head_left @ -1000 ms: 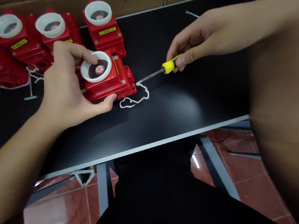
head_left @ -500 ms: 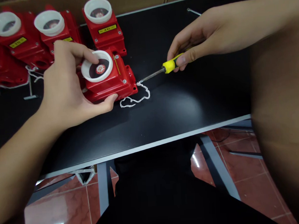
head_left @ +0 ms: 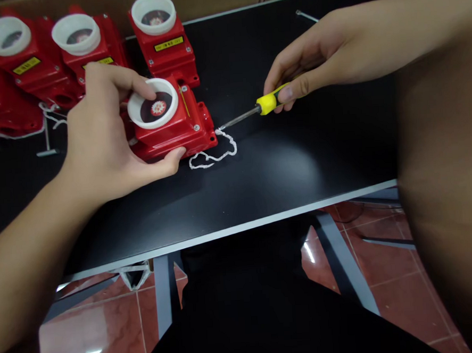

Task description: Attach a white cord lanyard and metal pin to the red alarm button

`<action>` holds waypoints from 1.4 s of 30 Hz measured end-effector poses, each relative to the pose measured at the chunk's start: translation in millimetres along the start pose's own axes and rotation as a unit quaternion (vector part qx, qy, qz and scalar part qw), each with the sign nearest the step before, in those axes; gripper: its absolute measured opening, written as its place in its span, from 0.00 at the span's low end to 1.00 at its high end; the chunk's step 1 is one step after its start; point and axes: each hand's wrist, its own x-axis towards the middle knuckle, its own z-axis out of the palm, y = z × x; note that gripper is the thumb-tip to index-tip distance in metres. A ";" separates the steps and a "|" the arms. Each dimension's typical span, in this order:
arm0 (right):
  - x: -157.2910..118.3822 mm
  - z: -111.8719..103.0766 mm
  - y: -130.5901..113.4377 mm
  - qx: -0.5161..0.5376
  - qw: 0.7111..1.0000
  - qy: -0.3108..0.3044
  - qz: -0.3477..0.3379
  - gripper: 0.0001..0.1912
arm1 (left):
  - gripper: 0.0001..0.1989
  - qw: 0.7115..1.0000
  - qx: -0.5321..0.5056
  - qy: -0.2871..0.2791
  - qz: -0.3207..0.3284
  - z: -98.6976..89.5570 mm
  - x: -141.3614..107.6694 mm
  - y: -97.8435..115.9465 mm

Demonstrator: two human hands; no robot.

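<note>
My left hand (head_left: 105, 136) grips a red box (head_left: 170, 140) with a white ring on top, thumb along its near side and a finger on the ring. In my right hand (head_left: 302, 76) is a screwdriver (head_left: 267, 104) with a yellow and black handle. Its shaft points left, and the tip is at the box's right end, by the end of a white cord (head_left: 230, 153). Whether the tip touches a screw is too small to tell. The cord lies in a loop on the black table (head_left: 237, 197).
Behind stands another red box (head_left: 168, 58) with a white ring. Several more red boxes (head_left: 41, 76) fill the back left, with a T-shaped metal tool (head_left: 47, 140) in front. A thin metal tool (head_left: 306, 16) lies beyond my right hand.
</note>
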 end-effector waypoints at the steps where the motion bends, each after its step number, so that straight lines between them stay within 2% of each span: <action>1: -0.4 0.6 -0.4 0.000 1.000 0.002 0.001 0.29 | 0.49 1.000 0.000 -0.002 -0.008 0.7 -0.2 -1.3; 5: -2.0 1.2 -1.4 0.005 1.000 -0.002 0.007 0.29 | 0.42 0.999 -0.001 -0.007 -0.039 2.0 -0.1 -2.6; 9: -1.5 0.1 0.0 0.001 1.000 -0.001 0.004 0.30 | 0.48 1.000 -0.001 0.005 -0.010 1.7 0.0 -2.7; 12: -0.4 1.4 -0.5 0.004 1.000 -0.010 0.014 0.32 | 0.41 0.998 -0.008 -0.003 -0.061 -0.5 0.6 3.9; 14: -0.8 3.7 -3.9 0.011 1.000 0.011 0.005 0.30 | 0.37 0.996 -0.008 -0.007 -0.087 -1.1 1.5 9.3; 20: -8.7 11.6 -21.5 0.063 0.992 0.103 -0.031 0.19 | 0.37 0.997 0.018 0.023 -0.077 5.2 1.5 10.6; 23: -11.8 14.3 -25.4 0.071 0.989 0.131 -0.024 0.19 | 0.39 0.996 0.013 0.038 -0.078 6.9 1.1 12.4; 26: -12.8 15.1 -26.1 0.072 0.988 0.139 -0.005 0.22 | 0.33 0.994 0.006 0.026 -0.110 5.1 2.3 20.7; 31: -13.9 10.7 -26.9 0.027 0.991 0.129 -0.015 0.22 | 0.33 0.992 0.002 0.021 -0.120 1.9 3.5 28.2; 36: -13.1 10.8 -27.0 -0.006 0.995 0.102 -0.011 0.24 | 0.34 0.995 0.014 0.031 -0.091 6.4 2.3 18.1; 42: -8.5 17.1 -26.3 0.096 0.994 0.053 0.001 0.21 | 0.33 0.997 0.019 0.048 -0.066 9.1 2.3 16.1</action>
